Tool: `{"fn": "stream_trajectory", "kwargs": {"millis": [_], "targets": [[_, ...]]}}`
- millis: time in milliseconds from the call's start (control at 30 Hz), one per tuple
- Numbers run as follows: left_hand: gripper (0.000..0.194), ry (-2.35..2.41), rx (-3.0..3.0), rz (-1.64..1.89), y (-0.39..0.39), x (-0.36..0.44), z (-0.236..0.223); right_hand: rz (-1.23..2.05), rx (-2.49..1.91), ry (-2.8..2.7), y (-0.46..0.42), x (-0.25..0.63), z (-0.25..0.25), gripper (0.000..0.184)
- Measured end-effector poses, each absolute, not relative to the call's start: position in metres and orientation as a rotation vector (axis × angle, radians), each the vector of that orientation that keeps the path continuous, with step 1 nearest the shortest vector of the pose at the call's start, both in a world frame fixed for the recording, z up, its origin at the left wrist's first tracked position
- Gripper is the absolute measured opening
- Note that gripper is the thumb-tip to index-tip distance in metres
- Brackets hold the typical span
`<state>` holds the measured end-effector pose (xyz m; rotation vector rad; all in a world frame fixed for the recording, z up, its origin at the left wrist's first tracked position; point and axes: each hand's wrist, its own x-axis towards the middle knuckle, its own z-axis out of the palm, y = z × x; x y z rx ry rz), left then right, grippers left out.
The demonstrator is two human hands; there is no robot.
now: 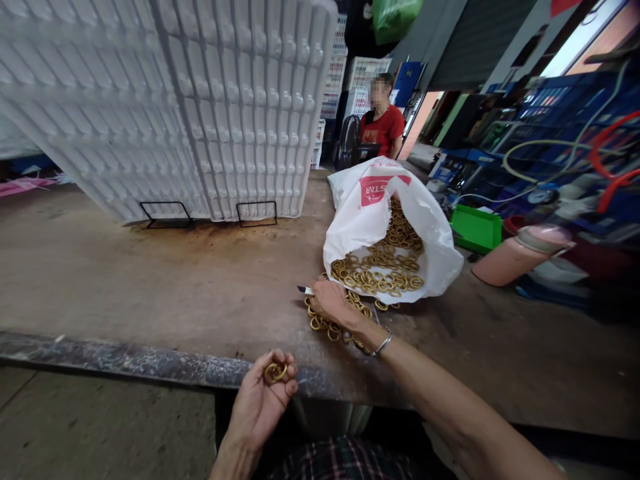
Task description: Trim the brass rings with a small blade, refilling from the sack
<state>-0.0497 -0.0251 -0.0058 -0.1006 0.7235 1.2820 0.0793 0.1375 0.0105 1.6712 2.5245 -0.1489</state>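
Note:
My left hand is at the table's front edge, palm up, with its fingers curled round a few brass-coloured rings. My right hand lies over a small pile of the same rings on the tabletop. A thin white tool with a dark pointed tip sticks out from its closed fingers; its exact kind is unclear. Whether these fingers also touch a ring is hidden. Just behind that hand, a white sack lies on its side, its mouth facing me and many loose rings inside.
Tall white ribbed plastic trays stand upright in black wire holders on the wooden table. To the right are a pink bottle, a green tray and hoses. A person in a red shirt is behind the sack.

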Motion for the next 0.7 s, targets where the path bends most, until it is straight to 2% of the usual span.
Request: {"fn": "stream_trajectory", "kwargs": {"millis": [367,533,700], "targets": [[0.016,0.702,-0.039,1.248,-0.021,-0.047,-0.008,-0.160,1.608,2.528,0.136,0.082,0.020,0.026],[0.026,0.760,0.038,1.240,-0.021,-0.046,-0.008,-0.188,1.557,2.539,0.134,0.083,0.026,0.022],[0.024,0.811,0.054,1.220,-0.020,-0.046,-0.009,-0.200,1.539,2.570,0.132,0.085,0.024,0.022]]}}
